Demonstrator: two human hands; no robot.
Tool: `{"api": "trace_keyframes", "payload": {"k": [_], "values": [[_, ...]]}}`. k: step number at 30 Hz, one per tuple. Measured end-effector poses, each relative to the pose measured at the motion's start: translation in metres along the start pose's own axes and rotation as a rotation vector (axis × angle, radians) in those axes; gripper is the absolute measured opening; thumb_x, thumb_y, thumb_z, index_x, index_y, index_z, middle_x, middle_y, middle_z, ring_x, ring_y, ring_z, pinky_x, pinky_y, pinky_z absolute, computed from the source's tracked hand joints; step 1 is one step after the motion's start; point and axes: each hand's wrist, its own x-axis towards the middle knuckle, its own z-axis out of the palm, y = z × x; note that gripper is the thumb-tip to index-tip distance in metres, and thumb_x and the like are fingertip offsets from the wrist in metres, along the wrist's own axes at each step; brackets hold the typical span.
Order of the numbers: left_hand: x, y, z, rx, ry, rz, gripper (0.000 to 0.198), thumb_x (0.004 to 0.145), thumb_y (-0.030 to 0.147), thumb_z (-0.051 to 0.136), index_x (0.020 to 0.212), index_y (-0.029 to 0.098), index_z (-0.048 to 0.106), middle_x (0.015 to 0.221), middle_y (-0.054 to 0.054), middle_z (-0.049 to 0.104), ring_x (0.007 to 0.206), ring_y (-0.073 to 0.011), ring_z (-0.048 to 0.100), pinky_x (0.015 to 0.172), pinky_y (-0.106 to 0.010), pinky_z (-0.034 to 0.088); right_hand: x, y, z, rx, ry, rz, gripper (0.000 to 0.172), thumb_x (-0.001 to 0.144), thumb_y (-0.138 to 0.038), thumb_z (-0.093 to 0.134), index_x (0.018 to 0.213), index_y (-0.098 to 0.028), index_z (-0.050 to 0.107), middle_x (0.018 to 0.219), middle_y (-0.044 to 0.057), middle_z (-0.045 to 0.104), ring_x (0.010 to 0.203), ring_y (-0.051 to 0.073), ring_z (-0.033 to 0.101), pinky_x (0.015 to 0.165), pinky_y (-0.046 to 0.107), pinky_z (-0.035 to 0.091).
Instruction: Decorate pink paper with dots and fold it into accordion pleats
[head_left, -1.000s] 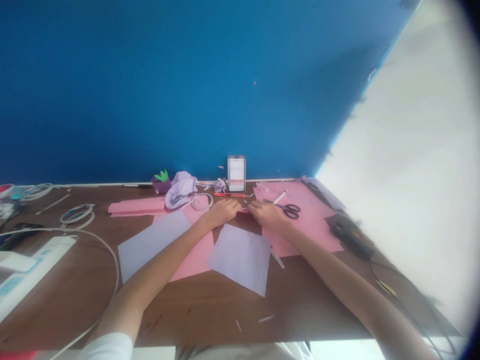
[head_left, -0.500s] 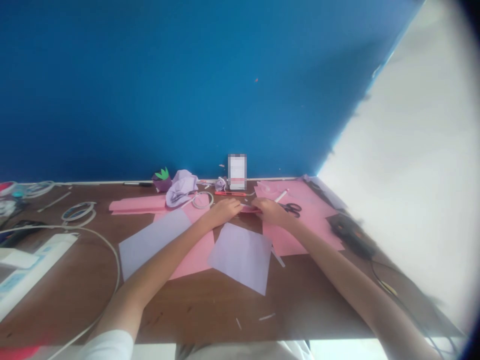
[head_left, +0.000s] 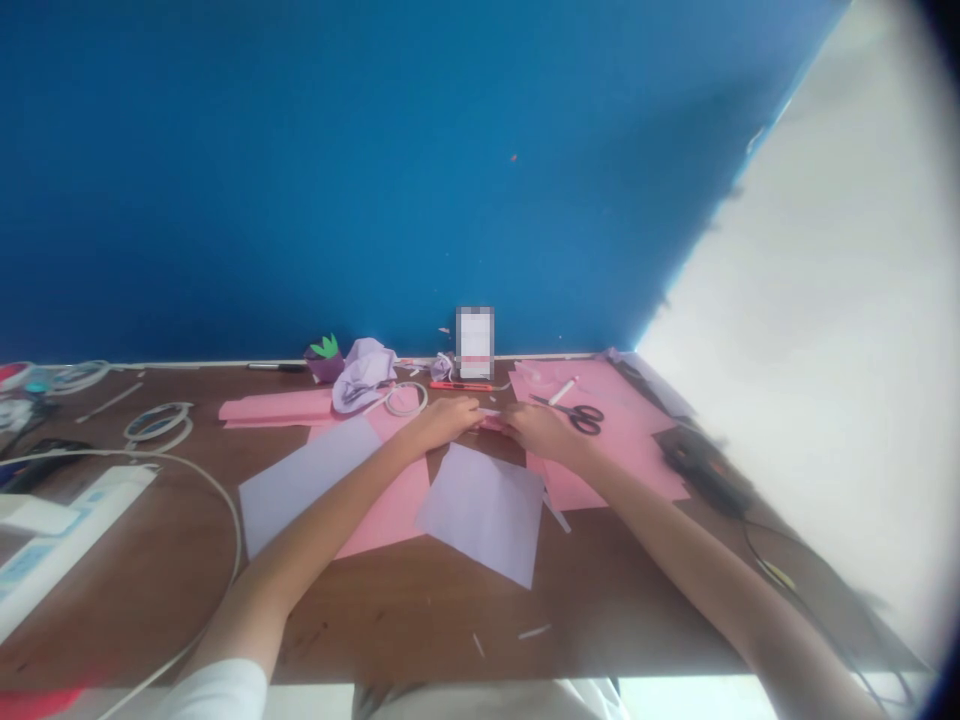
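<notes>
Beyond the flat lilac paper sheet [head_left: 484, 515], the left hand [head_left: 448, 420] and right hand [head_left: 536, 425] are curling their fingers closed on a small pink paper piece [head_left: 491, 421] between them. The right hand is no longer covering the black-handled scissors [head_left: 587, 418]; probably its hold is being adjusted.

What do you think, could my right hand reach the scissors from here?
Probably yes: the scissors lie on the pink sheet just beside your right hand, with nothing seen over them, though that hand would likely have to leave the pink piece.
</notes>
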Motion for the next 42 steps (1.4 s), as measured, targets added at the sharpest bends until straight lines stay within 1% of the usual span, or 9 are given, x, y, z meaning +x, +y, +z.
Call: {"api": "trace_keyframes", "payload": {"k": [5, 8, 14, 20, 26, 31, 35, 39, 42], "values": [[0.001, -0.006, 0.002, -0.342, 0.012, -0.149, 0.019, 0.093, 0.036, 0.047, 0.100, 0.023, 0.057, 0.096, -0.002, 0.063, 0.090, -0.0167, 0.059, 0.074, -0.025, 0.042, 0.001, 0.001, -0.006, 0.025, -0.082, 0.082, 0.027, 0.097, -0.025, 0.038, 0.089, -0.019, 0.064, 0.097, 0.006, 0.069, 0.088, 0.018, 0.063, 0.064, 0.024, 0.036], [0.001, -0.008, 0.002, -0.421, 0.032, -0.176, 0.017, 0.092, 0.036, 0.048, 0.097, 0.022, 0.057, 0.096, -0.001, 0.063, 0.089, -0.0172, 0.058, 0.076, -0.026, 0.042, 0.002, 0.002, -0.009, 0.041, -0.125, 0.105, 0.028, 0.098, -0.024, 0.035, 0.092, -0.018, 0.062, 0.097, 0.007, 0.068, 0.087, 0.018, 0.063, 0.065, 0.023, 0.035], [0.003, -0.010, 0.007, -0.447, 0.067, -0.154, 0.025, 0.095, 0.035, 0.042, 0.096, 0.022, 0.062, 0.098, -0.004, 0.061, 0.094, -0.0178, 0.057, 0.082, -0.028, 0.042, 0.000, 0.004, -0.008, 0.030, -0.095, 0.112, 0.024, 0.098, -0.028, 0.032, 0.109, -0.019, 0.052, 0.088, 0.007, 0.068, 0.076, 0.019, 0.062, 0.056, 0.024, 0.028], [0.003, -0.012, 0.015, -0.381, 0.123, -0.118, 0.028, 0.096, 0.032, 0.040, 0.098, 0.019, 0.065, 0.097, -0.005, 0.060, 0.095, -0.0179, 0.054, 0.085, -0.029, 0.041, -0.001, 0.004, -0.006, 0.014, -0.088, 0.092, 0.022, 0.097, -0.027, 0.035, 0.101, -0.018, 0.055, 0.089, 0.008, 0.066, 0.077, 0.018, 0.060, 0.057, 0.025, 0.027], [0.003, -0.014, 0.021, -0.286, 0.170, -0.066, 0.028, 0.096, 0.030, 0.040, 0.093, 0.018, 0.066, 0.096, -0.006, 0.059, 0.092, -0.0174, 0.053, 0.084, -0.030, 0.041, 0.000, 0.006, -0.005, 0.047, -0.013, 0.033, 0.016, 0.094, -0.022, 0.043, 0.091, -0.017, 0.058, 0.093, 0.007, 0.064, 0.085, 0.018, 0.058, 0.065, 0.025, 0.032], [0.004, -0.014, 0.020, -0.209, 0.199, 0.013, 0.027, 0.097, 0.030, 0.041, 0.092, 0.017, 0.064, 0.094, -0.007, 0.059, 0.092, -0.0174, 0.052, 0.083, -0.030, 0.040, 0.004, 0.008, 0.003, 0.050, 0.042, -0.015, 0.018, 0.093, -0.017, 0.044, 0.092, -0.016, 0.062, 0.096, 0.008, 0.062, 0.090, 0.018, 0.056, 0.071, 0.026, 0.035], [0.004, -0.014, 0.022, -0.148, 0.181, 0.070, 0.029, 0.097, 0.026, 0.037, 0.089, 0.016, 0.063, 0.096, -0.008, 0.058, 0.093, -0.0176, 0.051, 0.082, -0.030, 0.041, 0.007, 0.007, 0.009, 0.094, 0.009, -0.056, 0.024, 0.093, -0.014, 0.044, 0.088, -0.016, 0.066, 0.094, 0.008, 0.062, 0.091, 0.017, 0.056, 0.075, 0.025, 0.037], [0.004, -0.017, 0.023, -0.235, 0.158, 0.068, 0.030, 0.097, 0.031, 0.038, 0.091, 0.017, 0.063, 0.097, -0.007, 0.056, 0.092, -0.0167, 0.052, 0.082, -0.028, 0.042, 0.010, 0.006, 0.010, 0.116, -0.025, -0.049, 0.017, 0.091, -0.019, 0.051, 0.090, -0.016, 0.068, 0.094, 0.007, 0.062, 0.091, 0.016, 0.058, 0.073, 0.024, 0.038], [0.004, -0.019, 0.023, -0.280, 0.134, 0.063, 0.031, 0.097, 0.034, 0.038, 0.092, 0.017, 0.063, 0.094, -0.007, 0.056, 0.089, -0.0162, 0.052, 0.079, -0.027, 0.042, 0.011, 0.006, 0.013, 0.056, -0.022, -0.050, 0.021, 0.093, -0.018, 0.046, 0.092, -0.015, 0.067, 0.094, 0.008, 0.062, 0.089, 0.016, 0.058, 0.072, 0.024, 0.038]]}}
